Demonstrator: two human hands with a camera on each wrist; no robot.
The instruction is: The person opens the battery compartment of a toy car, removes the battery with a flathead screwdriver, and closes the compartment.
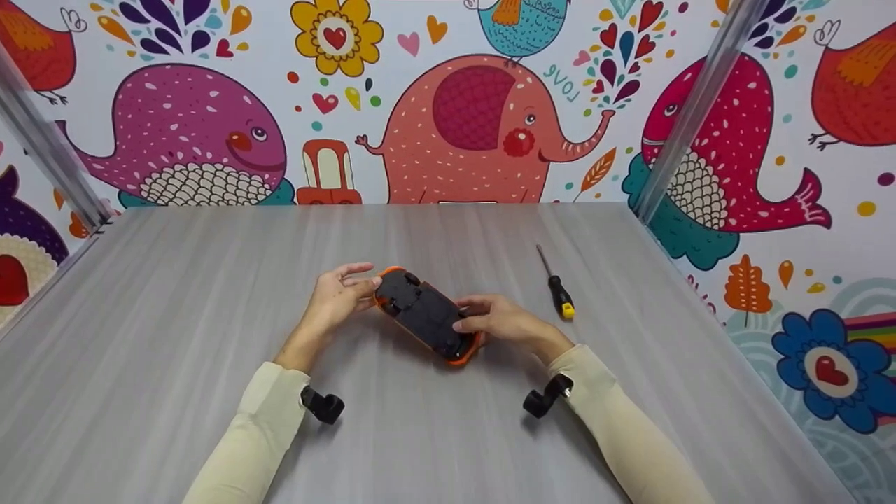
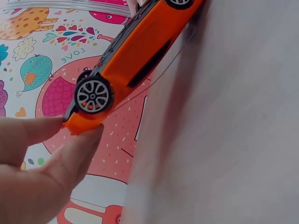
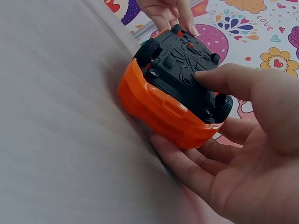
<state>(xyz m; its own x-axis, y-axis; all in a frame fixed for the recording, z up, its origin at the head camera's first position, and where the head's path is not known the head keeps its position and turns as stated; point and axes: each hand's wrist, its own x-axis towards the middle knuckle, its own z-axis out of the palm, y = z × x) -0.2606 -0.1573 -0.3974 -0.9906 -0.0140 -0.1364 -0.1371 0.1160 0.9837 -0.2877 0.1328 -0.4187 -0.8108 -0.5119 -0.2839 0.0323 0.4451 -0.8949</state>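
An orange toy car (image 1: pixel 427 311) is turned over, its black underside (image 3: pixel 180 70) facing up. My left hand (image 1: pixel 339 297) pinches one end of it between thumb and fingers; in the left wrist view the left hand (image 2: pixel 46 163) grips the orange tip beside a silver-spoked wheel (image 2: pixel 93 94). At the other end my right hand (image 1: pixel 504 320) holds the car, thumb on the black base and fingers beneath the orange body, as the right wrist view shows with the right hand (image 3: pixel 252 140). The car's roof is hidden in the head view.
A screwdriver (image 1: pixel 556 287) with a black and yellow handle lies on the grey table (image 1: pixel 210 294), right of the right hand. Printed panels (image 1: pixel 336 105) with cartoon animals stand behind and beside the table. Black wrist cameras (image 1: pixel 323 406) sit on both sleeves.
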